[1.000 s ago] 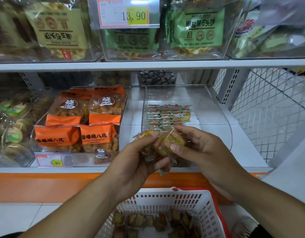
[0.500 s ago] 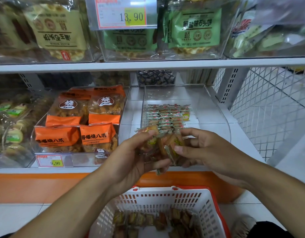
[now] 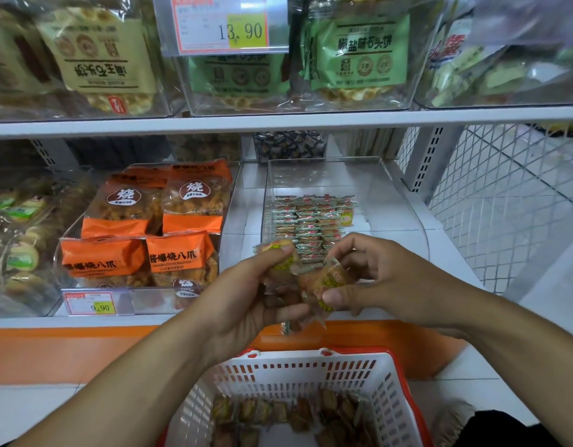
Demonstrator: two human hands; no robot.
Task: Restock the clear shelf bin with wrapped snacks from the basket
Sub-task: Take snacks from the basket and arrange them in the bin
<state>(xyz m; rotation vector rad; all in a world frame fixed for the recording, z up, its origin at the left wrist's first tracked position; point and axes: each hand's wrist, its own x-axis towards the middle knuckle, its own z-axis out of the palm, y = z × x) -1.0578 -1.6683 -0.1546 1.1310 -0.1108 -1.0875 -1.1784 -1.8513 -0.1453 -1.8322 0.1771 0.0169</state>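
Both hands' grips, left hand [image 3: 246, 295] and right hand [image 3: 385, 285], pinch crinkly wrapped snacks [image 3: 314, 279] (glossy film) above the slotted basket [image 3: 298, 375].

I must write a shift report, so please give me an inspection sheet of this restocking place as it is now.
Surface: white shelf with an orange front strip.
Job's things: clear shelf bin partly filled with stacked wrapped snacks; white basket below with more snacks lying in it.
Clutter: nothing seen.
Hands: left hand and right hand each grip wrapped snacks in front of the bin.
Cables: nothing seen.
Surroundings: orange snack bags in the neighbouring bin, price tag 9.90, green packs on the upper shelf, wire mesh panel at right.
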